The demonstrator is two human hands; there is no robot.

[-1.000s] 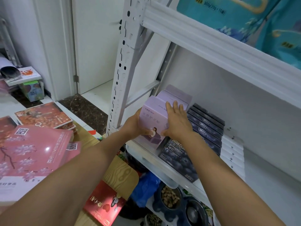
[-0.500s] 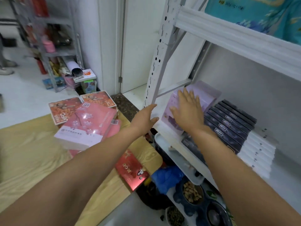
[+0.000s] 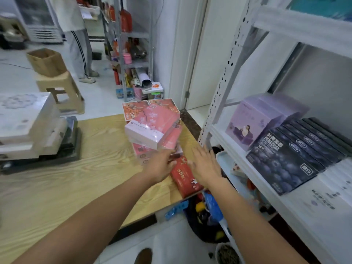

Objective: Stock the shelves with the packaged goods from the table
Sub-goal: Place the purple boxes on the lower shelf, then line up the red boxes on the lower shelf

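- The pink box stack [image 3: 152,128] is sitting on the wood worktop [image 3: 76,178], leaning a bit, not on the shelf [image 3: 222,137] yet.
- The left grip [image 3: 160,166] is reaching in at the stack's bottom edge, fingers loose and not wrapping anything; contact is too blurry to call.
- The right grip [image 3: 205,164] is hovering just right of the stack, fingers spread, released, over a red box [image 3: 182,176].
- Further right of the stack, purple boxes [image 3: 253,121] and dark blueberry boxes [image 3: 285,159] are sitting shelved.
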